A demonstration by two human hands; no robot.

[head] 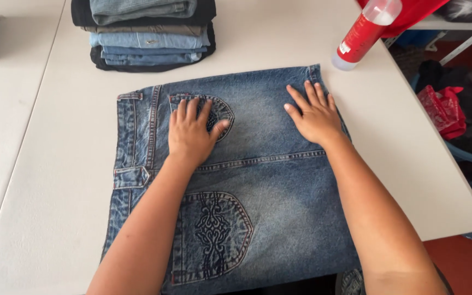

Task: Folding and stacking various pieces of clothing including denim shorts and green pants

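Nearest you, the folded blue jeans (258, 180) lie flat on the white table (45, 180), waistband to your left, one embroidered back pocket (211, 235) sitting below your wrists. Your left hand (192, 134) presses palm-down, fingers spread, on the second pocket; nothing is clenched, just flat on denim. Your right hand (315, 114) is also flat and spread, near the far right corner of the jeans, fingertips just short of the folded edge. Past the right hand's fingertips, a red spray bottle (364, 33) stands tilted near the table edge. Beyond your left hand, well apart, a stack of folded jeans (148, 33) sits. Right of the right hand, off the table, a basket of dark and red clothes (454, 114).
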